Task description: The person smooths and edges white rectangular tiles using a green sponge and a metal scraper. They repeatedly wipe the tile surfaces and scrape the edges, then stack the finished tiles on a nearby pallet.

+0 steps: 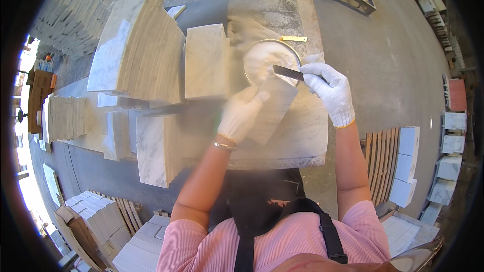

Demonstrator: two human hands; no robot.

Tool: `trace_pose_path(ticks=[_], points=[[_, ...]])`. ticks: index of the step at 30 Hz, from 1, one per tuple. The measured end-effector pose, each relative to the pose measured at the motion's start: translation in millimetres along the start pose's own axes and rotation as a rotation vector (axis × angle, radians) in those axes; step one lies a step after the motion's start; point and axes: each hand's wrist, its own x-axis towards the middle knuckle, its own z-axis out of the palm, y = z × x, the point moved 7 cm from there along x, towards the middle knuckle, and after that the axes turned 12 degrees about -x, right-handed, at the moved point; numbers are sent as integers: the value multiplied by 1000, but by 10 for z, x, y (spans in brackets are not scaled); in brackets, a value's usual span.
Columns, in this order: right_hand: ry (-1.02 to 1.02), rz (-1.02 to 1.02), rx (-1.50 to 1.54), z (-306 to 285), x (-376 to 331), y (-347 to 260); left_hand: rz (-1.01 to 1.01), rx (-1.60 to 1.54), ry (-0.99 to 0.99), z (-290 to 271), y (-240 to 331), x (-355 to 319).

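My left hand point(241, 114), in a white knit glove, grips a pale rectangular stone tile point(278, 107) by its left side and holds it tilted above the worktop. In my gloved right hand point(330, 86) is a dark, narrow flat strip of a tool point(287, 73), perhaps a file or scraper; its exact kind is unclear. The strip's tip reaches the upper left corner of the tile, near my left fingertips. Just beyond lies a round metal-rimmed basin point(259, 53) holding something white. Dust or haze blurs the area around my left hand.
Stacks of marble tiles stand to the left: a large one point(138, 50), a smaller one point(205, 63) and a near one point(157, 146). A yellow strip point(294, 39) lies beyond the basin. The stone worktop point(307, 126) ends near my waist. Pallets point(381, 163) of tiles sit at right.
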Motion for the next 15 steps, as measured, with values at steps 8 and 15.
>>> trace_pose_path(ticks=[8,15], points=[[133,-170,-202,-77,-64,-164,8,-14,-4,1,36,-15],[-23,118,34,-20,-63,32,-19,-2,-24,11,46,-28]])
